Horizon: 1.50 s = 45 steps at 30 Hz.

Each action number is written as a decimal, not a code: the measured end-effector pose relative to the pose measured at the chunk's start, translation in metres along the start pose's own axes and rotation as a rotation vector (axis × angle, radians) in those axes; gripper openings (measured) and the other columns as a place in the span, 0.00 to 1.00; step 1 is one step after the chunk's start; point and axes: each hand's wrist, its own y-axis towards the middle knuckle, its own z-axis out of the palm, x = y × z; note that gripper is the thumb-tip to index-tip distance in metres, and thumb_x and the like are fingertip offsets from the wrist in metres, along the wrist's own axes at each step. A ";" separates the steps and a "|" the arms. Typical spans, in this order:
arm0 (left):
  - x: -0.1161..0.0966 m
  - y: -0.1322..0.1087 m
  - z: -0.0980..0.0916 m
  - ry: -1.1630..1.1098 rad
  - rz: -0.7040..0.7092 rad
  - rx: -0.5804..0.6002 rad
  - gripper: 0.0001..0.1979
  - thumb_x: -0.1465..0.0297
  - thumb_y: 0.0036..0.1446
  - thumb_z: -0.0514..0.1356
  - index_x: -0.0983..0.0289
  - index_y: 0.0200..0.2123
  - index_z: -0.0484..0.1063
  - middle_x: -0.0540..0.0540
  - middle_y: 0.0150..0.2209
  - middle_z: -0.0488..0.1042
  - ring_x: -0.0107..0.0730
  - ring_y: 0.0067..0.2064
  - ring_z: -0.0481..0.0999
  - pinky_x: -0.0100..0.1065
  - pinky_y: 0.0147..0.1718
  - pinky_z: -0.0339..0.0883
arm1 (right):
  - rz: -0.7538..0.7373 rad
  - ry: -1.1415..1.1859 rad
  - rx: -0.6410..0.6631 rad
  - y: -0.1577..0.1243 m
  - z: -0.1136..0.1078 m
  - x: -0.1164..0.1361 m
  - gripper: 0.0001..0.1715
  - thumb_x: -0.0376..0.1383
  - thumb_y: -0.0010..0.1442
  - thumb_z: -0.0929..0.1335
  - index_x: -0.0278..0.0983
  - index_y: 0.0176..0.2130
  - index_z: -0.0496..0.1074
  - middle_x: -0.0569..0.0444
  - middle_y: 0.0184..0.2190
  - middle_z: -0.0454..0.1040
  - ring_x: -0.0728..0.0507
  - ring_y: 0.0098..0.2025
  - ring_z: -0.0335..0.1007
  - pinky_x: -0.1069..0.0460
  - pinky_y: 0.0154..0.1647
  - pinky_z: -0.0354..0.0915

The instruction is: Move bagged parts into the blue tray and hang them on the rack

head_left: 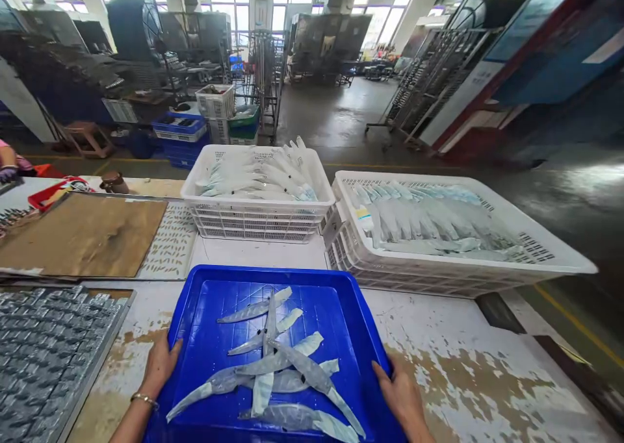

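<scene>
A blue plastic tray [205, 287] sits on the worn white table right in front of me. Several slim clear packets [280, 365], each with a long pointed item inside, lie loosely crossed over each other in it. My left hand [160, 365] grips the tray's left rim, with a thin bracelet on the wrist. My right hand [400, 394] holds the tray's right rim, thumb on the inner edge.
Two white slotted baskets [253, 222] [439, 267] hold many more of the same packets behind the tray. A metal grid tray [43, 352] lies at the left, a brown board [82, 235] beyond it. Another person's sleeve [10, 157] shows at far left. The table edge runs at the right.
</scene>
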 end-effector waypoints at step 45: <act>-0.373 0.348 -0.080 0.353 0.781 0.128 0.47 0.48 0.55 0.63 0.70 0.69 0.58 0.73 0.72 0.59 0.57 0.72 0.61 0.50 0.69 0.57 | -1.147 -0.706 0.383 0.233 0.060 0.567 0.57 0.45 0.48 0.82 0.28 0.67 0.63 0.33 0.65 0.67 0.28 0.63 0.69 0.39 0.61 0.71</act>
